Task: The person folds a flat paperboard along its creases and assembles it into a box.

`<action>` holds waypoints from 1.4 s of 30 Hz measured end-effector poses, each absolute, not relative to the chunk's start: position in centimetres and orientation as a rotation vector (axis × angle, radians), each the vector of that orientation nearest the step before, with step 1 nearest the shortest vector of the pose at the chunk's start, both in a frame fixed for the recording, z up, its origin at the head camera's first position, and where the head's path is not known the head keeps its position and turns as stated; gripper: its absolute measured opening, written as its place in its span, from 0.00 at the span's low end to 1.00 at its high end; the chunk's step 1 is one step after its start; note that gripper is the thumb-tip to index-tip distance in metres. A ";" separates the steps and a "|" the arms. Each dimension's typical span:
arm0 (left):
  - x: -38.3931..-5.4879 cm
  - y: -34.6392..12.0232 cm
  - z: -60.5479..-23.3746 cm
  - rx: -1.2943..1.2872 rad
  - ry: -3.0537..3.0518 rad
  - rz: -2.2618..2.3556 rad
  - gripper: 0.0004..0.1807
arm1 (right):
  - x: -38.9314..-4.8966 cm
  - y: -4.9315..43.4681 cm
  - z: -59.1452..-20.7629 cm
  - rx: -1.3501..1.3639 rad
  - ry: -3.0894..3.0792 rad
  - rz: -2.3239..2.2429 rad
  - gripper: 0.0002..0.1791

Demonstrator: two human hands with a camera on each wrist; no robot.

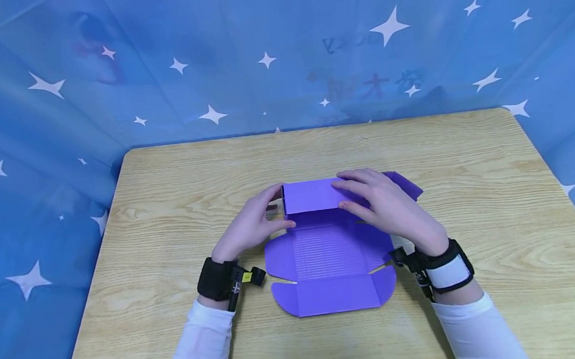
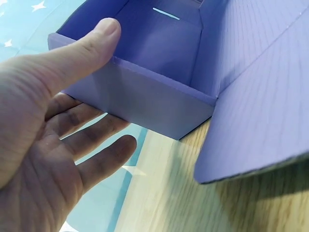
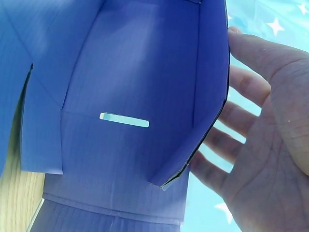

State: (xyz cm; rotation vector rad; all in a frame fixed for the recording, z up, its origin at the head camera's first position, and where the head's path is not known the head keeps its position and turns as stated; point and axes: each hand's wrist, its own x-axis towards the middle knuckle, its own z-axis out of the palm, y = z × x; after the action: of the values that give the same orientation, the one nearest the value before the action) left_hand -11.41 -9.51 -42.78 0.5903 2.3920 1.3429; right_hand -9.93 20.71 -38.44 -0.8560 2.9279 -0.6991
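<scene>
A creased blue cloth point(image 1: 237, 27) hangs behind the table point(image 1: 169, 210) and down both sides, scattered with white four-pointed stars point(image 1: 390, 26) of mixed sizes. Faint lettering point(image 1: 375, 85) — part of it reddish — shows right of centre. The table is pale, grained wood with rounded far corners, under fairly even light.

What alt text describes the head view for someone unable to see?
A person's left hand holds one end of a partly folded purple box on a wooden table; the right hand rests on its raised section. Behind hangs a blue, star-patterned cloth.
</scene>
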 end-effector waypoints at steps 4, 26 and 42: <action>-11.4 -9.6 -42.7 0.593 2.410 1.316 0.45 | -9.9 20.6 -38.5 -0.860 2.931 -0.702 0.25; -11.7 -10.9 -42.7 0.476 2.407 1.333 0.46 | -9.9 21.9 -38.1 -0.915 3.069 -0.765 0.29; -12.0 -12.6 -42.6 0.390 2.389 1.339 0.46 | -10.3 22.2 -38.0 -0.870 3.036 -0.718 0.30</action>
State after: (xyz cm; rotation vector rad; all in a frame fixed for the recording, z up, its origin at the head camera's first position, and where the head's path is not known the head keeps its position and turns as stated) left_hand -12.04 -12.56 -42.60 0.3903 2.3891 1.3390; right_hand -10.26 22.21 -38.00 -0.8705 3.0363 -0.7178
